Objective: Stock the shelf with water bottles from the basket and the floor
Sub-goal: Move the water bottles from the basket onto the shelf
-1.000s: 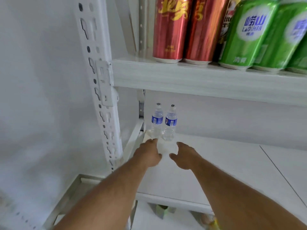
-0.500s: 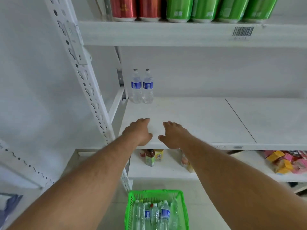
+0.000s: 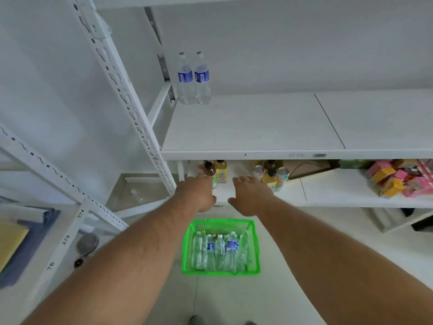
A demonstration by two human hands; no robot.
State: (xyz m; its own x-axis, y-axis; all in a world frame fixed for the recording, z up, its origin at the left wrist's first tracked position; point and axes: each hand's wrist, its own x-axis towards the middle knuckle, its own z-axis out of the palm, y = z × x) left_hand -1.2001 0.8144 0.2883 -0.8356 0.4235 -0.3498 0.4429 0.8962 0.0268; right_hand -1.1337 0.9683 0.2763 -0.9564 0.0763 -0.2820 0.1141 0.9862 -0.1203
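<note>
Two clear water bottles (image 3: 194,78) with blue labels stand upright side by side at the back left corner of the white shelf (image 3: 253,127). On the floor below sits a green basket (image 3: 221,270) holding several water bottles (image 3: 220,250). My left hand (image 3: 195,194) and my right hand (image 3: 250,195) hang palm down in the air above the basket, in front of the lower shelf. Both hold nothing and their fingers are loosely spread.
The lower shelf (image 3: 328,195) carries drink bottles and cans (image 3: 271,174), a cardboard piece and pink and yellow boxes (image 3: 396,181). A perforated white upright (image 3: 126,99) stands left of the shelf. One clear bottle (image 3: 137,195) lies on the floor behind it.
Both hands have drawn back from the two shelved bottles and dropped toward the basket. My view has tilted down, so the basket and lower shelf now show.
</note>
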